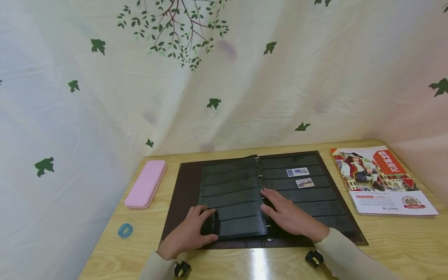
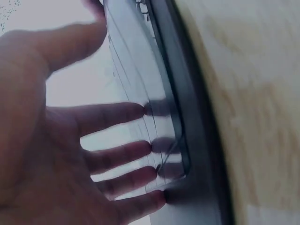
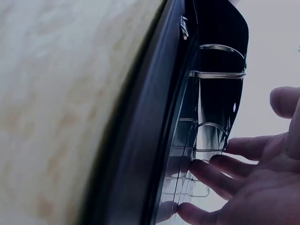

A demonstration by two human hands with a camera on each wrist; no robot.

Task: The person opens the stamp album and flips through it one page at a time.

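A dark ring-bound stamp album [image 1: 189, 179] lies open on the table. My left hand [image 1: 189, 231] is spread at the lower left of the black left page [image 1: 231, 194]; in the left wrist view its fingertips touch the glossy page. Over the lower part of the metal rings [image 1: 260, 177] and the inner edge of the right page [image 1: 325, 194] lies my right hand [image 1: 292, 217], fingers extended. The right wrist view shows some of its fingertips at the page surface beside the rings. Two stamps, one bluish [image 1: 298, 172] and one brownish [image 1: 305, 182], sit in upper strips of the right page.
A pink case [image 1: 146, 183] and a blue tape roll [image 1: 125, 230] lie left of the album. To the right is a book [image 1: 381, 181] with an illustrated cover. Behind the table [image 1: 395, 241] hangs a pale curtain [image 1: 252, 85] with leaf prints.
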